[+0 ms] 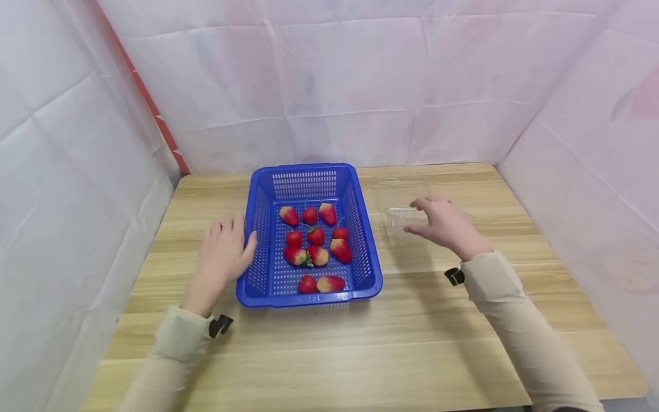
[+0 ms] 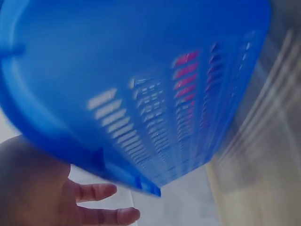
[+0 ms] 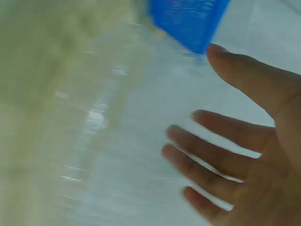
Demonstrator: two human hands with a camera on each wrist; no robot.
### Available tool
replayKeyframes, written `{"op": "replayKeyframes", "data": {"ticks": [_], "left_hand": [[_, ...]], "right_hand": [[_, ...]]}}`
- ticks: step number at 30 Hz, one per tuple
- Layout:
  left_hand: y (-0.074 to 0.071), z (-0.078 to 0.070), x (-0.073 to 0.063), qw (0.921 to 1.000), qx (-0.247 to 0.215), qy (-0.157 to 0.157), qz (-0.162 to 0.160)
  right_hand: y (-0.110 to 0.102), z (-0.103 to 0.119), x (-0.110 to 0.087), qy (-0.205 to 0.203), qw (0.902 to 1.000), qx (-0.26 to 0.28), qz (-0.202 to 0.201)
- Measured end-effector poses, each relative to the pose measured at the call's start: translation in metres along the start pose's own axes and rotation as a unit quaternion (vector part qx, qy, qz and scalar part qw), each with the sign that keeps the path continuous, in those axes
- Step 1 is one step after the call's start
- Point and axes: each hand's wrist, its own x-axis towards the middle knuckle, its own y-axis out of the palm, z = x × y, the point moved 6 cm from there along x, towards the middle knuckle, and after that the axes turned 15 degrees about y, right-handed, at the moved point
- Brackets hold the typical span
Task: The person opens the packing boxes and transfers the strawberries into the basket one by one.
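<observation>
A blue plastic basket (image 1: 309, 300) stands on the table, with several red strawberries (image 1: 316, 236) spread over its floor. At its left side is my left hand (image 1: 221, 254), its fingers extended and its thumb by the rim. The left wrist view has the basket's slotted wall (image 2: 155, 108) close up, with that hand (image 2: 42, 188) beside the rim and its fingers loose. My right hand (image 1: 445, 224) hovers with spread fingers at a clear plastic clamshell box (image 1: 401, 191) right of the basket. In the right wrist view, the palm and fingers of this hand (image 3: 244, 155) hold nothing.
Pale wooden table (image 1: 329, 360) extends in front of the basket and to both sides. White fabric walls (image 1: 350, 86) enclose the table at the back, left and right. A red strip (image 1: 146, 94) runs down the back left corner.
</observation>
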Motion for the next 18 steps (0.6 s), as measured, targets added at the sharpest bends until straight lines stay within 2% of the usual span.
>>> {"op": "replayKeyframes", "data": {"ticks": [2,4,7,9,12,18], "left_hand": [[0.004,-0.005,-0.005,0.9999,-0.010,0.001,-0.009],[0.007,-0.009,-0.008,0.9995,-0.022,0.002,-0.020],[0.011,-0.012,-0.012,0.9984,-0.041,0.001,-0.040],[0.012,-0.012,-0.013,0.9976,-0.048,-0.001,-0.051],[0.014,-0.011,-0.011,0.9968,-0.053,-0.001,-0.060],[0.015,-0.008,-0.004,0.9973,-0.042,0.006,-0.060]], "right_hand": [[0.014,-0.012,-0.002,-0.007,0.9998,0.012,-0.015],[0.027,-0.017,-0.002,-0.036,0.9978,0.039,-0.040],[0.045,-0.018,-0.001,-0.077,0.9910,0.074,-0.082],[0.054,-0.016,0.001,-0.090,0.9870,0.085,-0.102],[0.067,-0.014,0.007,-0.083,0.9855,0.094,-0.115],[0.087,-0.010,0.024,-0.067,0.9849,0.124,-0.101]]}}
